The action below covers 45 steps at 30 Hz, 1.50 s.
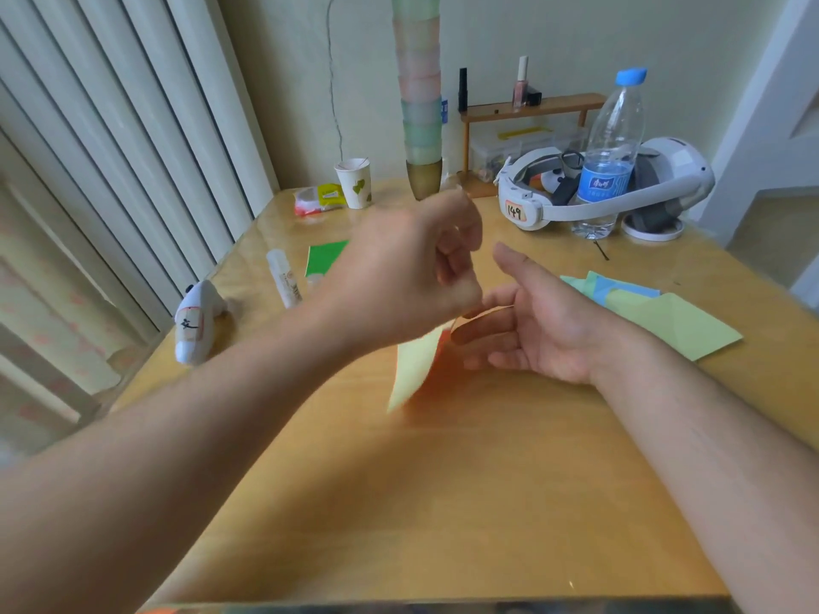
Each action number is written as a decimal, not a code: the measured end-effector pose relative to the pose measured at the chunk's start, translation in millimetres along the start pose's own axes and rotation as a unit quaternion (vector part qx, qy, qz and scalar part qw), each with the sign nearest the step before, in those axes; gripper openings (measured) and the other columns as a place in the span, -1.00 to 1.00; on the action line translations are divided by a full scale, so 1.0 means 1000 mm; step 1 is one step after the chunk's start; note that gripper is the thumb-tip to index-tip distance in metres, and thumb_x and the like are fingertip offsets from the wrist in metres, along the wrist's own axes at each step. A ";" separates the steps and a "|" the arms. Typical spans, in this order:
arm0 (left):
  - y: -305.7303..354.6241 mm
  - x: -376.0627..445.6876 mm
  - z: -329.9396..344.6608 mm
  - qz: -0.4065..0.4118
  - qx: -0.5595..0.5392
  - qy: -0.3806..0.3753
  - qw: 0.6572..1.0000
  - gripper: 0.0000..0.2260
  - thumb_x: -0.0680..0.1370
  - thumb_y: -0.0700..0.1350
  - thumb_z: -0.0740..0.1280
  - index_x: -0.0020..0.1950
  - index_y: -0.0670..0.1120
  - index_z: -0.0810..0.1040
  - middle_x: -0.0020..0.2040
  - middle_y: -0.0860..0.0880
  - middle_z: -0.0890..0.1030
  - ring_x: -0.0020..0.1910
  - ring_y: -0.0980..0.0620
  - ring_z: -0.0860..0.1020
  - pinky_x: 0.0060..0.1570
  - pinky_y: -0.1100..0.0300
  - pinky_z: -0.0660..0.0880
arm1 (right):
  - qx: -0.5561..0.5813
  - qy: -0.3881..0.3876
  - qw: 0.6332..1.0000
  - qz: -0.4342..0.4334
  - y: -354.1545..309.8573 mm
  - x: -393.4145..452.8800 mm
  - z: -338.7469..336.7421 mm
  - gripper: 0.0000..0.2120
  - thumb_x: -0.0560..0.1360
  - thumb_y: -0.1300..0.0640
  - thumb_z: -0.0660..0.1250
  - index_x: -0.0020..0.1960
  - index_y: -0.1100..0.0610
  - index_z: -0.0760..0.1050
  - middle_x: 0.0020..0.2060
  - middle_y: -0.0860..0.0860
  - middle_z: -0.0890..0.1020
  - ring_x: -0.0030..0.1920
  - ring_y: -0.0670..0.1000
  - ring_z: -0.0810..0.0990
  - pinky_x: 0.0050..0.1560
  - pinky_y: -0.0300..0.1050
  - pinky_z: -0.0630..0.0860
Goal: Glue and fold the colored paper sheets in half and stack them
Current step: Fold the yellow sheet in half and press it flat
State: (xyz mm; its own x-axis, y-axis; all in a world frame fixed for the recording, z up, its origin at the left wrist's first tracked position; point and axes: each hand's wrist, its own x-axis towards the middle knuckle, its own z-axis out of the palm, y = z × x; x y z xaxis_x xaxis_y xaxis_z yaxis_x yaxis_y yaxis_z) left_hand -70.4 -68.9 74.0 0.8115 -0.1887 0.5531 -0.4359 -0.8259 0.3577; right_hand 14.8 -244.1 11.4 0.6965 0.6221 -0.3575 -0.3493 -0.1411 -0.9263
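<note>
A sheet of paper [414,370], pale yellow on one face and orange on the other, hangs tilted and blurred above the wooden table [443,502]. Its top edge sits among the fingers of my right hand [527,334], whose palm faces left with the thumb raised. My left hand [399,277] hovers just left of it with fingers curled and nothing visible in them. A white glue stick [283,279] lies at the far left beside a green sheet [325,257]. Folded sheets, light green and blue [656,316], lie stacked to the right.
A white plush toy [195,321] sits by the left edge. At the back stand a paper cup [354,183], a snack packet [317,199], a tall tower of cups [421,95], a water bottle [607,157], a white headset [620,188] and a small wooden shelf [532,108].
</note>
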 end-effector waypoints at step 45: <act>-0.091 -0.023 0.067 -0.357 -0.550 0.007 0.755 -0.88 0.57 -0.30 0.42 0.09 -0.18 0.66 -0.10 -0.11 0.72 -0.23 0.06 0.64 -0.26 0.28 0.60 | -0.064 0.236 0.950 -0.196 0.021 0.035 -0.005 -0.82 0.52 0.31 0.52 0.07 0.18 0.59 -0.24 0.08 0.68 -0.33 -0.05 0.65 -0.32 -0.28 0.54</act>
State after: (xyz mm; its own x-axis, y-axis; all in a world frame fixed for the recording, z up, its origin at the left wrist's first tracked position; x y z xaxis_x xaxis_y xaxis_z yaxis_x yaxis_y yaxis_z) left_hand -23.0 -24.7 -21.9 0.9915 0.1089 -0.0713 0.0450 0.2271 0.9728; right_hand 35.0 -229.2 -21.2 0.9713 0.2359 0.0319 0.0523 -0.0804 -0.9954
